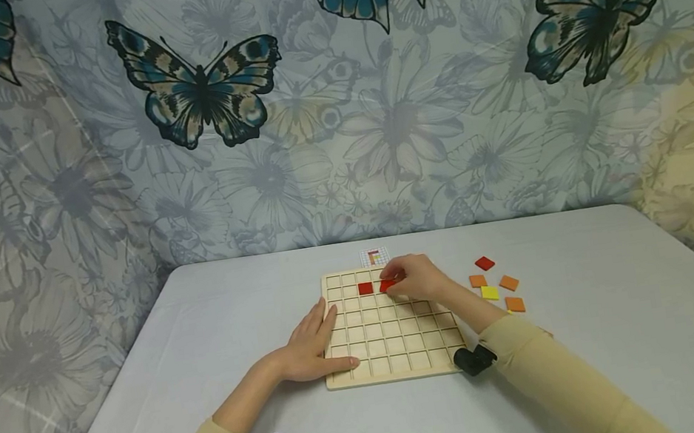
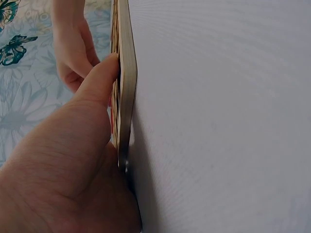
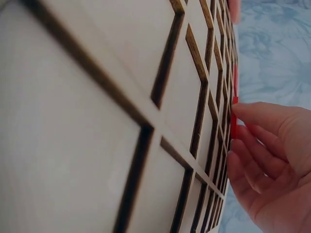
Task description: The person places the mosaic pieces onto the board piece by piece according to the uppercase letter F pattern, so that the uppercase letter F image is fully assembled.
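A pale wooden board (image 1: pixel 393 348) with a grid of square recesses lies flat on the table. My left hand (image 1: pixel 305 350) rests along its left edge, fingers extended, with the thumb on the lower left squares; in the left wrist view the thumb (image 2: pixel 99 77) presses the board's rim. Near the top of the grid, my right hand (image 1: pixel 420 278) pinches a red square tile (image 1: pixel 387 286) between thumb and fingers. That tile (image 3: pixel 234 119) shows edge-on at the grid surface in the right wrist view. Another red tile (image 1: pixel 365 288) sits in a square just to its left.
Right of the board lie loose tiles: a red one (image 1: pixel 485 263), a yellow one (image 1: pixel 489 292) and several orange ones (image 1: pixel 515 304). A small printed grid card (image 1: pixel 374 256) with coloured squares lies behind the board. A butterfly-patterned backdrop (image 1: pixel 317 198) stands behind the white table (image 1: pixel 231 294).
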